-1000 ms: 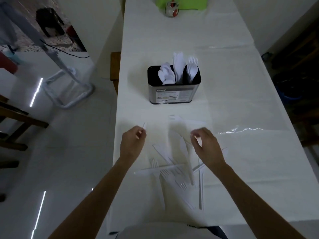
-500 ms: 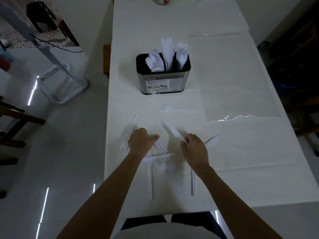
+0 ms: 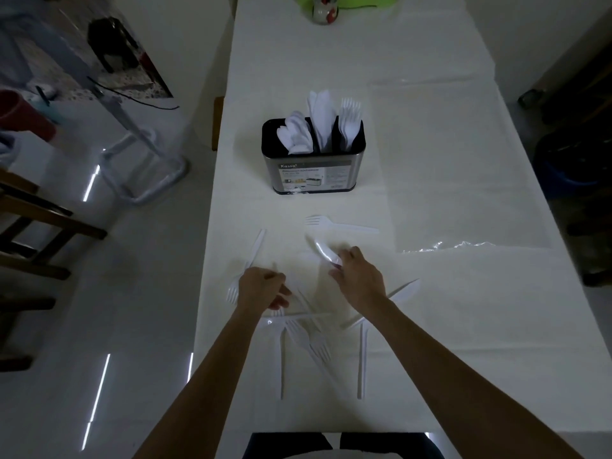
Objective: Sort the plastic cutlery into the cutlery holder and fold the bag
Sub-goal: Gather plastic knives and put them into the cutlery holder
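Between closed right hand (image 3: 359, 281) fingers sits a knife (image 3: 323, 249); left hand (image 3: 261, 288) grip unclear.

Cutlery holder (image 3: 313, 167) stands mid-table (image 3: 463, 309), ahead of your hands. Its compartments, left to right: spoons (image 3: 294, 135), knives (image 3: 320, 119), forks (image 3: 349, 122). One fork (image 3: 337, 225) lies flat just in front of the holder, tines to the left. Your right hand (image 3: 359, 281) is nearer you than that fork, at a knife (image 3: 323, 248). Left hand (image 3: 263, 288) sits left of it, over a loose pile (image 3: 308, 339) that runs on toward you. Another fork (image 3: 246, 265) lies at the left edge, a bag (image 3: 443, 245) to the right. A cup (image 3: 324, 9) stands at the far end.
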`<action>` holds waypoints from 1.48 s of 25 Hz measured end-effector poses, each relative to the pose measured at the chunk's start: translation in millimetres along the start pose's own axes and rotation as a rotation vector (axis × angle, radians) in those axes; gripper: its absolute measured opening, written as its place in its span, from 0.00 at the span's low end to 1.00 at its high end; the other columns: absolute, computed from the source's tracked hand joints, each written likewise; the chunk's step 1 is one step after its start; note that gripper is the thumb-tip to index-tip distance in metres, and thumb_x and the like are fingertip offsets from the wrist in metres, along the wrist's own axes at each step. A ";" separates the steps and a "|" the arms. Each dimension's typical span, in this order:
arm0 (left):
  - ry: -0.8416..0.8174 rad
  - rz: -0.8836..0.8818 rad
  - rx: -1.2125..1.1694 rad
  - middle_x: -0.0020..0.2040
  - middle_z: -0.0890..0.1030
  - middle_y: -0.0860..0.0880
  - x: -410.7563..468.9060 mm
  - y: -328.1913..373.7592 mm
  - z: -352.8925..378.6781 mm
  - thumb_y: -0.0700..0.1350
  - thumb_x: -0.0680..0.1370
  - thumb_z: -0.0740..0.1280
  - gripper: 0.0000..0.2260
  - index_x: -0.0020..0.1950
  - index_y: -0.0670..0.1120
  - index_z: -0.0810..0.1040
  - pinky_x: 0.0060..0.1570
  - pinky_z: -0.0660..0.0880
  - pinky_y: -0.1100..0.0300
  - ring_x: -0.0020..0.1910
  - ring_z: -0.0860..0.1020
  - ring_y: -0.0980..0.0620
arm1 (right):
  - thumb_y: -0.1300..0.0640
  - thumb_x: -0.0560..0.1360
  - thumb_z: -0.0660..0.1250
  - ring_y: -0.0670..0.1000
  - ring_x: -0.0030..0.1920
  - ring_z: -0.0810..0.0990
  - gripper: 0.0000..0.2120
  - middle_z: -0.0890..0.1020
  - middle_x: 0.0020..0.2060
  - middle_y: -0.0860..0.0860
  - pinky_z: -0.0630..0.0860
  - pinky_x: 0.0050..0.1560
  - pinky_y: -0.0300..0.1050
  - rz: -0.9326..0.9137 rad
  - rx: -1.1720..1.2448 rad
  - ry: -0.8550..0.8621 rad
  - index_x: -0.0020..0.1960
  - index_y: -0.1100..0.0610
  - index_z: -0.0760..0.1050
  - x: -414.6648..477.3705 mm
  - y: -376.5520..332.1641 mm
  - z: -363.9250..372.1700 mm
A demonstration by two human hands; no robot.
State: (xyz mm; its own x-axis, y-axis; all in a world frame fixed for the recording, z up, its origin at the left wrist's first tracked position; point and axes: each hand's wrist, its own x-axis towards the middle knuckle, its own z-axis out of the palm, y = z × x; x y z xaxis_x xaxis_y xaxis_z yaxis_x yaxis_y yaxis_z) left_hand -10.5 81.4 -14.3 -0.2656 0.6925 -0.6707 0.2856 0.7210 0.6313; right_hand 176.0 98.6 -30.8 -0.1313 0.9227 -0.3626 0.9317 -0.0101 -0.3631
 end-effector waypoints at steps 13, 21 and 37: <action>0.075 0.576 -0.121 0.36 0.82 0.47 -15.8 38.1 -18.0 0.40 0.79 0.63 0.07 0.45 0.40 0.78 0.24 0.70 0.65 0.25 0.76 0.56 | 0.56 0.82 0.53 0.58 0.41 0.80 0.07 0.83 0.41 0.59 0.75 0.39 0.49 -0.066 0.338 0.088 0.50 0.59 0.65 -7.6 -0.7 -22.8; -0.230 0.570 -0.074 0.35 0.82 0.45 -17.1 38.2 -4.9 0.41 0.77 0.67 0.04 0.44 0.43 0.80 0.22 0.68 0.65 0.25 0.75 0.50 | 0.55 0.82 0.52 0.47 0.29 0.71 0.09 0.77 0.34 0.50 0.66 0.30 0.38 0.143 1.218 -0.034 0.50 0.59 0.68 -71.8 -39.4 -9.5; -0.279 1.050 1.037 0.52 0.76 0.48 14.6 3.3 1.7 0.43 0.73 0.71 0.09 0.52 0.48 0.82 0.49 0.69 0.57 0.53 0.74 0.48 | 0.43 0.71 0.68 0.54 0.41 0.78 0.20 0.80 0.38 0.54 0.71 0.40 0.44 0.751 0.624 0.303 0.45 0.61 0.78 -74.3 33.5 14.7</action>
State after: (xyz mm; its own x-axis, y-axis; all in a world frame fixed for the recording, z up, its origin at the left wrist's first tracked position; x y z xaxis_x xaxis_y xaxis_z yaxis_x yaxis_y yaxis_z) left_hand -11.9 93.8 -22.7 0.6137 0.7566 -0.2258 0.7685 -0.5067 0.3907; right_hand 212.0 24.0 -28.6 0.5855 0.6533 -0.4799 0.3847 -0.7450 -0.5449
